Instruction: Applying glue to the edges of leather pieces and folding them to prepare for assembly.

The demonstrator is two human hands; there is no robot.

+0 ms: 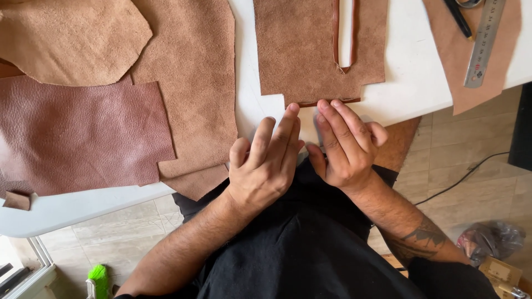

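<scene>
White work table [410,83], tiled floor below its near edge; single head view, looking straight down

Item 1: tan suede piece [302,50], rough side up, lying flat on the table; a narrow slot cut from its far edge down to a point, darker finished edge showing along the slot and along the near tab. Taken as landmark for all entries

Item 2: left hand [263,163], just nearer than the suede piece, palm down, fingers straight and close together; middle fingertip reaches the near tab edge. Grips nothing

Item 3: right hand [343,147], beside the left, touching it at the thumb; index and middle fingertips rest at the same near edge of the tab. Fingers extended, nothing held

Item 4: large suede hide [191,83], left of the landmark, draping over the table edge

Item 5: reddish-brown grain leather sheet [83,138], further left, overlapping the hide

Item 6: lighter tan offcut [66,39], far left, on top of the others

Item 7: steel ruler [485,41], well right of the landmark, on a pale leather strip [460,55]; black pen [459,19] beside it

Item 8: green brush [98,277] on the floor, lower left
</scene>
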